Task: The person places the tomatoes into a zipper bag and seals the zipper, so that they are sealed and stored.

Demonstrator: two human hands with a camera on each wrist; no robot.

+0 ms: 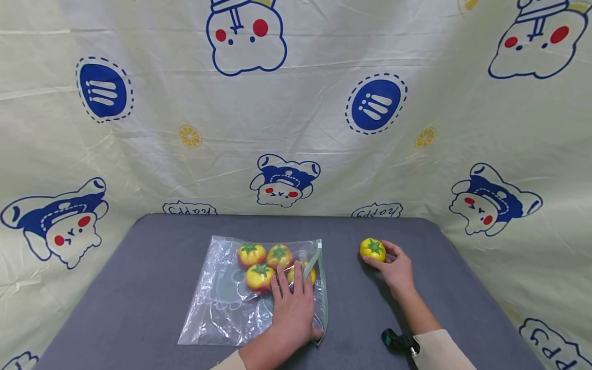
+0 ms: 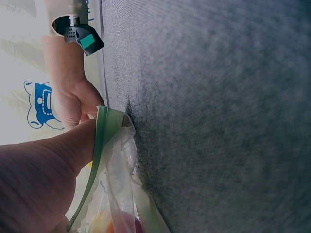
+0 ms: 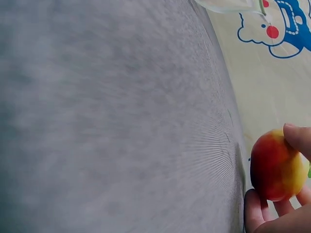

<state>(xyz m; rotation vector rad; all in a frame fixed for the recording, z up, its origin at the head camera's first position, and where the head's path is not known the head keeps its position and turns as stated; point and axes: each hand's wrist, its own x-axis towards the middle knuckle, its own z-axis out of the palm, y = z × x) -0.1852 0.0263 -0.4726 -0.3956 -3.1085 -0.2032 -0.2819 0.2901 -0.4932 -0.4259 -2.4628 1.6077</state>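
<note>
My right hand (image 1: 398,270) holds a yellow-and-red tomato (image 1: 372,250) with a green star-shaped top, to the right of a clear zip bag (image 1: 199,321). In the right wrist view, the thumb lies on one side of this tomato (image 3: 274,167) and the fingers on the other. The bag lies flat with several similar tomatoes (image 1: 260,277) inside, one partly hidden by fingers. My left hand (image 1: 293,313) rests on the bag with its fingers straight and spread, its thumb by the green zip edge (image 1: 325,303). In the left wrist view, the green zip strip (image 2: 100,131) stands raised at that hand.
The grey table (image 1: 139,293) lies under everything. A pale cloth with printed cartoon figures (image 1: 287,180) hangs behind it and along the sides. A small black camera (image 1: 399,341) is worn on the right wrist, beside a beige sleeve (image 1: 441,352).
</note>
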